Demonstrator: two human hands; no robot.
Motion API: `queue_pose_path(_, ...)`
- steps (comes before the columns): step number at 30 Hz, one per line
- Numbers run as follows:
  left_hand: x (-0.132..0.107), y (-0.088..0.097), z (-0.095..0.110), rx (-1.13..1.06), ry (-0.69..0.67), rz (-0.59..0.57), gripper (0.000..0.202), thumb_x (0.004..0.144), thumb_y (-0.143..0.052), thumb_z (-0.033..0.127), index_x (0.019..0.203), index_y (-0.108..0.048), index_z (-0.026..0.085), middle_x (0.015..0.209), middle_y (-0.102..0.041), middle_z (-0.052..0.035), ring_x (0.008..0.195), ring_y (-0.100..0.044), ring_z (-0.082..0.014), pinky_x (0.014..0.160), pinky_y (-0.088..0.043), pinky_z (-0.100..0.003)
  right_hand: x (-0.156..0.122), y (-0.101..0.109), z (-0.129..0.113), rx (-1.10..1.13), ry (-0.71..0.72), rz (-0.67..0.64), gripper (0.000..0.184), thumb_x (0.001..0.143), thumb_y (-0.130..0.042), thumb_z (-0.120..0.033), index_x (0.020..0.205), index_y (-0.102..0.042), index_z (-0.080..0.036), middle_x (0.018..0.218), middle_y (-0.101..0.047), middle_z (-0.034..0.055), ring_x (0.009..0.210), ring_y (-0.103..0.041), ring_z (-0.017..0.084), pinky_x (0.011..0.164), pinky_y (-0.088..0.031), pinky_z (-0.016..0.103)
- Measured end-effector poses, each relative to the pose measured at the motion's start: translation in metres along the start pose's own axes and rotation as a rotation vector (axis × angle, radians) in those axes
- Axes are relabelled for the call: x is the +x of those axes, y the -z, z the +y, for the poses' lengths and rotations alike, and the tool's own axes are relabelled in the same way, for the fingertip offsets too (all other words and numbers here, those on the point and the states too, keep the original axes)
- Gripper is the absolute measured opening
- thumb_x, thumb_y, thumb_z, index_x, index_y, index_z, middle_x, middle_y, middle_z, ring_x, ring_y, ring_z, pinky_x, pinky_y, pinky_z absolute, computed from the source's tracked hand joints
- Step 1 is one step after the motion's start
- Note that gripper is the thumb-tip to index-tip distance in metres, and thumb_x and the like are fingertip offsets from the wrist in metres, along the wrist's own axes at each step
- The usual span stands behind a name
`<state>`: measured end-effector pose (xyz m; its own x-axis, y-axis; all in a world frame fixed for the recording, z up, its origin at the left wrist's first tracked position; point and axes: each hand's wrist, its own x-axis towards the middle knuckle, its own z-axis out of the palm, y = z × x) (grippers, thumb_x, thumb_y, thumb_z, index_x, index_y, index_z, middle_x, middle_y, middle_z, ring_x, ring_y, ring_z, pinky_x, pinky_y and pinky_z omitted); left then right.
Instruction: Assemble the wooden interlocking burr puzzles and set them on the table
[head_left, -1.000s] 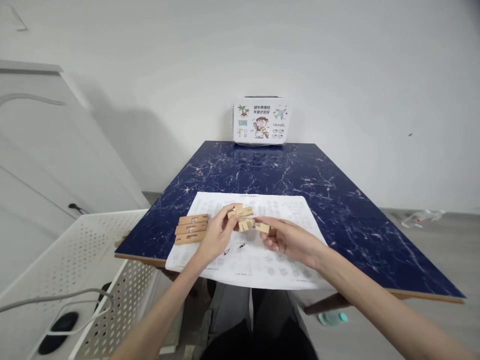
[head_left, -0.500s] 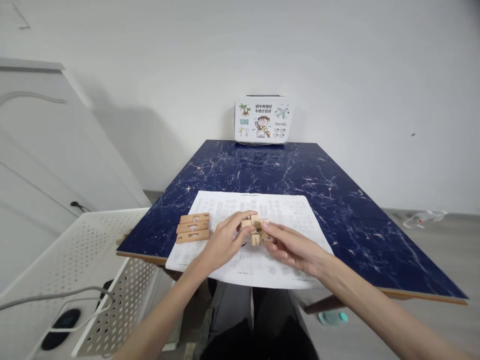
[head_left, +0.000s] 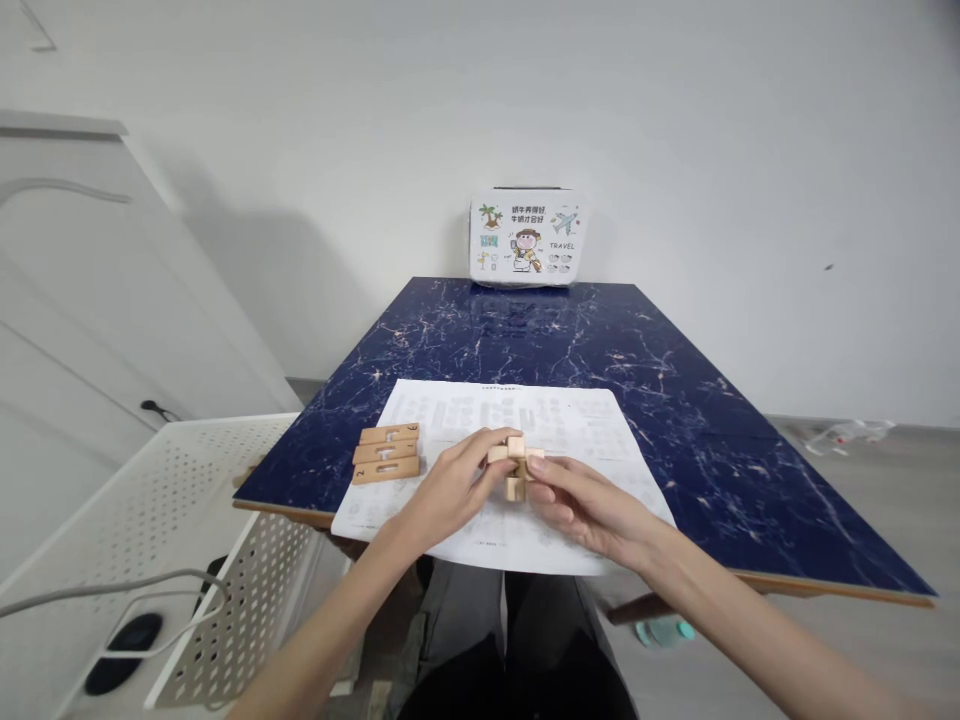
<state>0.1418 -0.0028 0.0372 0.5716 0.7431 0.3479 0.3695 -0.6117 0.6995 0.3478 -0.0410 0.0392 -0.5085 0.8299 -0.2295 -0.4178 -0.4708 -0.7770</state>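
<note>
Between my two hands is a small wooden burr puzzle (head_left: 516, 452), made of pale interlocking blocks with square ends. My left hand (head_left: 459, 482) pinches its left side with thumb and fingers. From the right, my right hand (head_left: 589, 505) grips it, thumb on top and fingers curled below; parts of the puzzle are hidden by the fingers. The puzzle is over a printed white sheet (head_left: 435, 410). To the left of my left hand lie three notched wooden pieces (head_left: 386, 453) in a row, marked with dark numbers.
A blue marble-patterned table (head_left: 555, 335) carries the sheet. At its far edge, by the wall, stands a white printed case (head_left: 529, 238). Left of the table is a white perforated rack (head_left: 225, 600) with a cable and a black mouse (head_left: 124, 655). A bottle (head_left: 665, 631) lies below on the right.
The wooden puzzle has turned in my hands, so its block ends now form a cross shape and the numbered face is out of sight. Both hands keep their hold.
</note>
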Motion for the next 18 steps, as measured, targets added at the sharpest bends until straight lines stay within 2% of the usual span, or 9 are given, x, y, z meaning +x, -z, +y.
queue_pose_path(2,-0.002,0.002,0.005,-0.004,0.011,-0.044,0.037,0.105,-0.048,0.036,0.141,-0.051,0.029,0.133,-0.066,-0.0076,0.12,-0.063,-0.0246,0.103,-0.049,-0.04,-0.002,-0.003,0.001,-0.004,0.0,0.023,0.041,0.082,-0.082,-0.05,0.085,-0.056,-0.017,0.062,-0.041,-0.0088,0.047,-0.027,0.003,0.038,-0.022,0.013)
queue_pose_path(5,-0.003,0.008,0.01,0.026,0.01,-0.114,0.07,0.088,-0.074,0.048,0.148,-0.044,0.031,0.141,-0.06,-0.0097,0.125,-0.06,-0.0301,0.104,-0.05,-0.044,-0.004,-0.005,0.003,-0.003,0.023,0.044,0.045,0.082,-0.082,-0.051,0.077,-0.051,-0.019,0.057,-0.035,-0.0106,0.045,-0.021,0.003,0.037,-0.018,0.015)
queue_pose_path(7,-0.003,0.01,0.01,0.055,-0.014,-0.119,0.08,0.08,-0.081,0.051,0.148,-0.045,0.031,0.141,-0.06,-0.0098,0.125,-0.059,-0.0313,0.105,-0.049,-0.045,-0.005,-0.005,0.004,-0.023,0.042,0.051,0.048,0.082,-0.082,-0.052,0.072,-0.048,-0.019,0.055,-0.034,-0.0109,0.045,-0.019,0.003,0.039,-0.017,0.017)
queue_pose_path(10,0.0,0.009,0.009,0.082,-0.06,-0.086,0.068,0.085,-0.077,0.049,0.144,-0.05,0.032,0.138,-0.062,-0.0086,0.126,-0.059,-0.0305,0.107,-0.049,-0.046,-0.008,-0.006,0.004,-0.139,0.065,0.05,0.056,0.088,-0.074,-0.057,0.06,-0.042,-0.02,0.049,-0.03,-0.0107,0.042,-0.017,0.003,0.04,-0.015,0.021)
queue_pose_path(14,0.002,0.006,0.009,0.089,-0.093,-0.068,0.065,0.085,-0.077,0.05,0.142,-0.053,0.03,0.133,-0.063,-0.01,0.121,-0.061,-0.0302,0.104,-0.051,-0.045,-0.011,-0.01,0.001,-0.381,0.076,0.073,0.067,0.092,-0.063,-0.066,0.051,-0.036,-0.021,0.042,-0.025,-0.0095,0.038,-0.017,0.004,0.041,-0.012,0.025)
queue_pose_path(16,0.002,0.005,0.01,0.061,-0.082,-0.067,0.066,0.085,-0.077,0.05,0.143,-0.052,0.03,0.135,-0.062,-0.0101,0.122,-0.062,-0.0299,0.104,-0.051,-0.045,-0.013,-0.01,-0.003,-0.495,0.099,0.078,0.069,0.094,-0.056,-0.071,0.049,-0.037,-0.021,0.041,-0.029,-0.0076,0.039,-0.022,0.005,0.042,-0.017,0.025)
queue_pose_path(18,0.001,0.005,0.01,0.022,-0.065,-0.057,0.068,0.085,-0.078,0.048,0.144,-0.051,0.03,0.138,-0.062,-0.0097,0.124,-0.061,-0.0301,0.106,-0.05,-0.045,-0.014,-0.009,-0.008,-0.614,0.12,0.057,0.07,0.098,-0.043,-0.073,0.052,-0.045,-0.02,0.043,-0.04,-0.0037,0.04,-0.031,0.007,0.045,-0.028,0.025)
